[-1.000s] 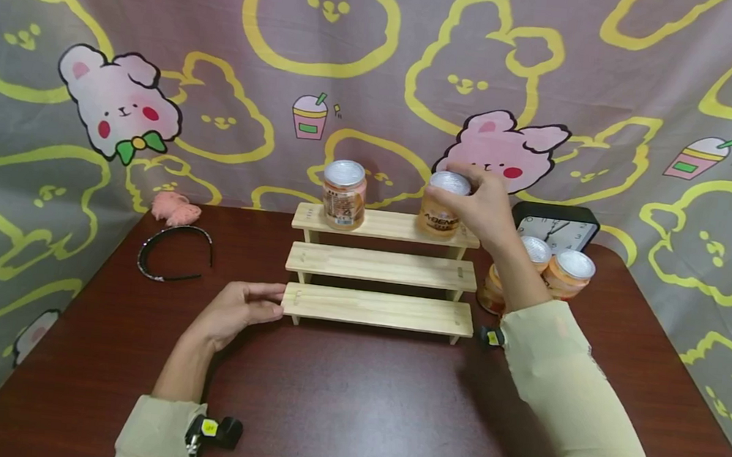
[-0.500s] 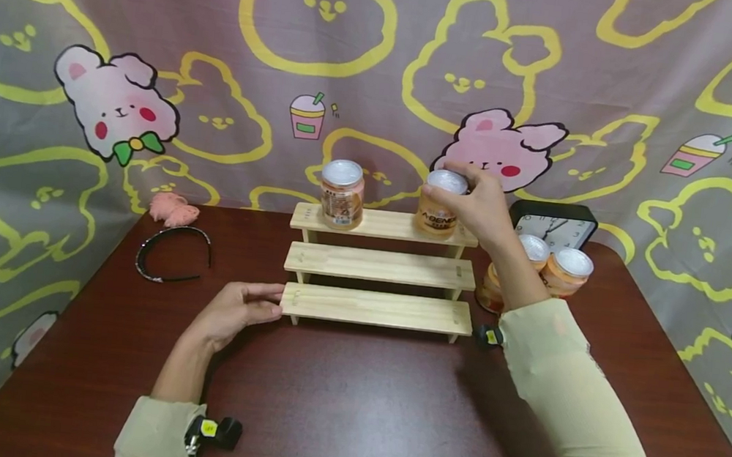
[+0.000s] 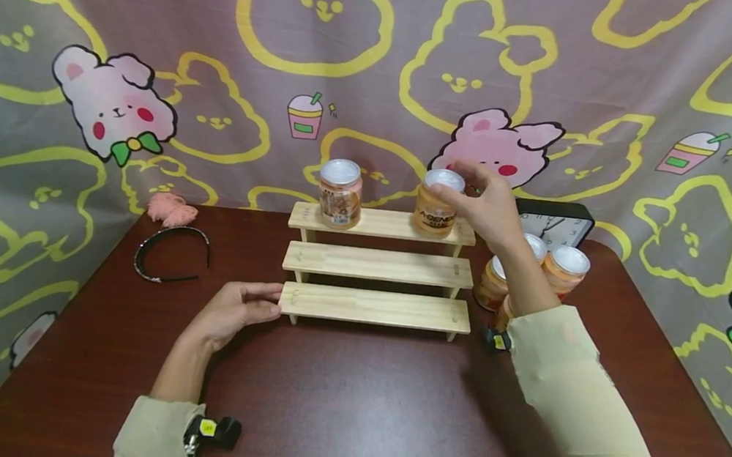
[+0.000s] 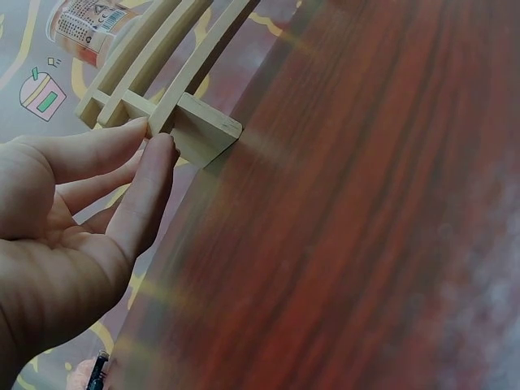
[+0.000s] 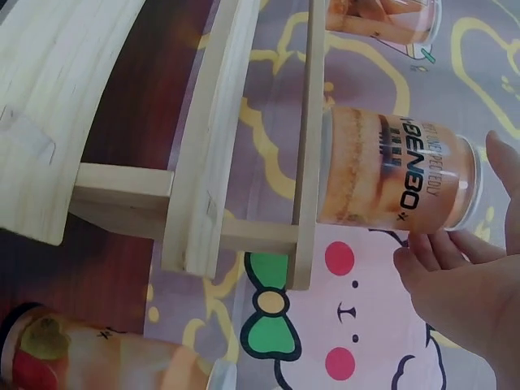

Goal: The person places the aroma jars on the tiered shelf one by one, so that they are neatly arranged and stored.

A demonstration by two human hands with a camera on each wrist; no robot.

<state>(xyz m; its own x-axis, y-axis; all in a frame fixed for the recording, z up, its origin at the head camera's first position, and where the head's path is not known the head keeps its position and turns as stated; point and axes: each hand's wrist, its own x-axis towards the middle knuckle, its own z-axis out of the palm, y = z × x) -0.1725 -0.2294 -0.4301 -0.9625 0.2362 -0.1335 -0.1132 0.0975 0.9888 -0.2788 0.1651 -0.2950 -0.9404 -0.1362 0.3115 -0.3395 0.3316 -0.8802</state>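
The right forearm (image 3: pixel 529 276) partly hides jars (image 3: pixel 489 288); the clock (image 3: pixel 554 228) seems covered below.

Clock bearings are from the pale wooden three-step rack (image 3: pixel 378 265), 12 away from the person. Approach passage: 6 o'clock, over the dark red-brown tabletop (image 3: pixel 350 392). A gap separates the silver-lidded cylindrical orange jars at 11 (image 3: pixel 340 202) and 1 (image 3: pixel 434 219). Obstructions: right hand (image 3: pixel 490 209), 2; silver-lidded orange jar cluster (image 3: pixel 563 277), 3; left hand (image 3: pixel 230 315), 8; yellow-patterned grey-pink fabric (image 3: pixel 377 108), 12.
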